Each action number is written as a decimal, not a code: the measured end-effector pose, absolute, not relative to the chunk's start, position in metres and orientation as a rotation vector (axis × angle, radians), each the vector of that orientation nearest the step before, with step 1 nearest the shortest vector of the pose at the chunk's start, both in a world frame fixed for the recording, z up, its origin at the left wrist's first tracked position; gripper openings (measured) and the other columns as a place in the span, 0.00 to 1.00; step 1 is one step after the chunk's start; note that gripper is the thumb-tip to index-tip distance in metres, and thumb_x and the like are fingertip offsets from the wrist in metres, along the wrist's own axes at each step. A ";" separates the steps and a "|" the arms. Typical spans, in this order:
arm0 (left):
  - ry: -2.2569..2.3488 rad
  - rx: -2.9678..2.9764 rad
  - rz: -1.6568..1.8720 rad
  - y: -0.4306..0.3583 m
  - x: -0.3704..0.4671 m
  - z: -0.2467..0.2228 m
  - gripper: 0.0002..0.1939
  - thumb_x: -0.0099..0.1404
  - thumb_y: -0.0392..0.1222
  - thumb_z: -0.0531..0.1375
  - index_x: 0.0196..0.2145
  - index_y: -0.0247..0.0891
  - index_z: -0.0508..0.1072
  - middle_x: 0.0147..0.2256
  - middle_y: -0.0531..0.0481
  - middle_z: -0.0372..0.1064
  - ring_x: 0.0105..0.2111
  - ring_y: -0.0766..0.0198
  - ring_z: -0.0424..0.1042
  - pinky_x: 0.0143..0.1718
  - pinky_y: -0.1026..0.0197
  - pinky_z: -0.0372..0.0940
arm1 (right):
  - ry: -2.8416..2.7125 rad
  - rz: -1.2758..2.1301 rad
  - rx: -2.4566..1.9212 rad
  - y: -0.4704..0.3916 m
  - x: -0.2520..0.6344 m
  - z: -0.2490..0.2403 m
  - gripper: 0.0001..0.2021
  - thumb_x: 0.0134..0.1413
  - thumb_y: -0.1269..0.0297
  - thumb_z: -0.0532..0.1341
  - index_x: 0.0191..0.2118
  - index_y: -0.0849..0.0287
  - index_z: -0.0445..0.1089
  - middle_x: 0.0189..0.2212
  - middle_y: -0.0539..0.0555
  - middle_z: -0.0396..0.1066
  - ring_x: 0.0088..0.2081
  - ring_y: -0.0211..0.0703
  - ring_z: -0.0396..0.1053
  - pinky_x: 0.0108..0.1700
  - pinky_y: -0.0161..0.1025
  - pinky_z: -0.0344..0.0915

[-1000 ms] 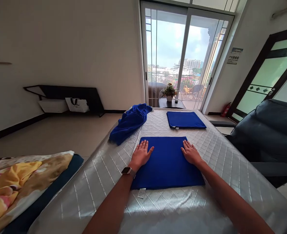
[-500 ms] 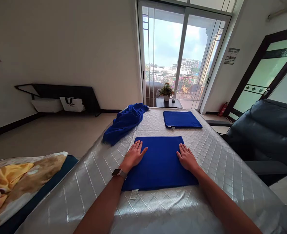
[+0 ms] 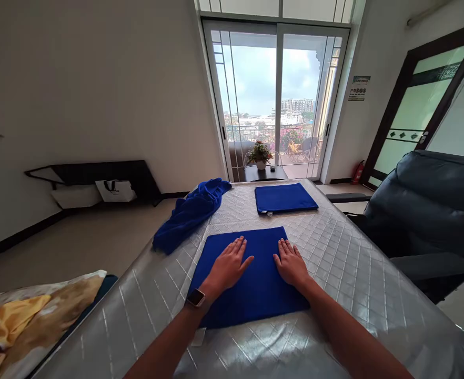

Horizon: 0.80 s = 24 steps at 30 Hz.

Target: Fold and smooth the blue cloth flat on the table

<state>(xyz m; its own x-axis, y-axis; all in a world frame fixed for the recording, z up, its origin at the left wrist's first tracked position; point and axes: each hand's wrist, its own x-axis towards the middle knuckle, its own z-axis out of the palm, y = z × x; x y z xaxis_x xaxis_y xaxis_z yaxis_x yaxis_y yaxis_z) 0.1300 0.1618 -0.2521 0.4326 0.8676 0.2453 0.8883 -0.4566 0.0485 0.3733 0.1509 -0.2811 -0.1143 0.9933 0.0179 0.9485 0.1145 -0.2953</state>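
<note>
We had our left hand (image 3: pixel 227 267) and right hand (image 3: pixel 292 265) flat on the blue cloth (image 3: pixel 258 295), lower centre of the frame, fingers together, thumbs apart; smoothing it seemingly called for even pressure.

On the silver quilted mattress (image 3: pixel 326 247), whose near end the lower picture edge cuts off, the left hand (image 3: pixel 229 266) and right hand (image 3: pixel 291 265) hide patches of the flat blue rectangular cloth (image 3: pixel 255 289); both palms are out of sight. The left forearm partly covers a white fabric tag (image 3: pixel 199 337), its print unreadable. Toward the mattress's far end, the layers in the folded blue rectangular cloth (image 3: pixel 286 198) cannot be counted. At its far left, folds conceal the outline of the crumpled blue cloth (image 3: pixel 188 216). Left of the mattress, patterned tan-and-yellow bedding (image 3: pixel 30 321) is cut off; right of it, so is the black leather armchair (image 3: pixel 437 200).
</note>
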 end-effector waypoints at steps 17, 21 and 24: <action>-1.531 -2.798 -0.489 0.150 0.248 -0.272 0.37 0.77 0.59 0.35 0.70 0.31 0.56 0.69 0.38 0.54 0.70 0.56 0.52 0.70 0.49 0.52 | -2.297 0.154 -1.863 0.148 0.379 -0.290 0.32 0.68 0.63 0.45 0.74 0.68 0.45 0.74 0.60 0.37 0.74 0.50 0.37 0.73 0.51 0.37; -1.563 -2.800 -0.451 0.148 0.243 -0.270 0.39 0.77 0.60 0.33 0.70 0.29 0.56 0.70 0.39 0.53 0.71 0.57 0.50 0.71 0.50 0.49 | -2.286 0.144 -1.852 0.148 0.379 -0.290 0.31 0.70 0.61 0.43 0.74 0.67 0.46 0.74 0.59 0.39 0.74 0.49 0.38 0.73 0.50 0.37; -1.594 -2.784 -0.409 0.147 0.234 -0.269 0.39 0.77 0.59 0.32 0.70 0.27 0.56 0.70 0.38 0.52 0.71 0.57 0.49 0.72 0.50 0.48 | -2.262 0.151 -1.856 0.148 0.379 -0.289 0.32 0.71 0.56 0.41 0.74 0.67 0.47 0.74 0.59 0.41 0.74 0.48 0.38 0.73 0.50 0.38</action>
